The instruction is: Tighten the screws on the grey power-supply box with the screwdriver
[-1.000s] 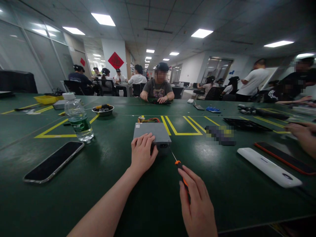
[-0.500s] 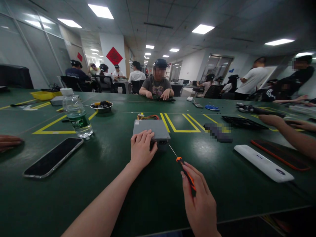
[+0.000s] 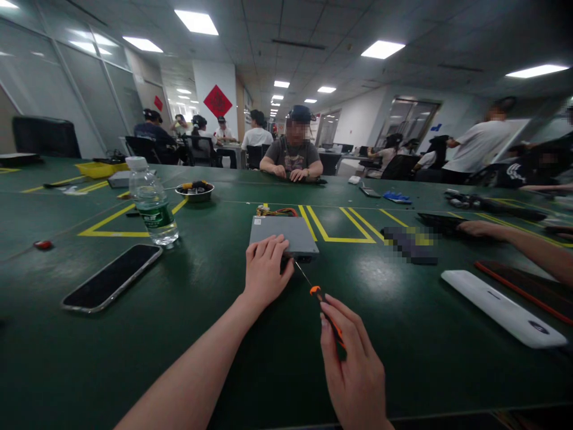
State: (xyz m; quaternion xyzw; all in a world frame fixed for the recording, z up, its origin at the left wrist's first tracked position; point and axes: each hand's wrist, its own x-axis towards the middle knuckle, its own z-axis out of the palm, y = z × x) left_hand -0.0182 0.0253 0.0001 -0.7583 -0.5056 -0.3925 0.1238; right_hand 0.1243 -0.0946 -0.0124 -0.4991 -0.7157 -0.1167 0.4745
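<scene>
A grey metal computer power supply (image 3: 286, 234) lies on the table in front of me, its coloured cables (image 3: 278, 211) sticking out at the far side and a dark socket on its near face. My left hand (image 3: 267, 266) grips its near left part, fingers on top and thumb against the near side. In my right hand (image 3: 353, 352) is an orange and black screwdriver (image 3: 317, 292), held by the handle. Its thin shaft points up and left, with the tip at the near face beside my left thumb. Whether the tip sits in a screw is too small to tell.
To the left are a phone (image 3: 114, 278), a water bottle (image 3: 154, 209) and a metal bowl of tools (image 3: 196, 192). A white device (image 3: 496, 307) lies right, near another person's hand (image 3: 478, 229). Across the table sits a person (image 3: 292, 152). Yellow tape (image 3: 349, 240) marks the green surface.
The screwdriver tip has shifted left along the power supply's near face, toward my left thumb. My view has turned slightly left. At the right, another person's hand has reached the black tray.
</scene>
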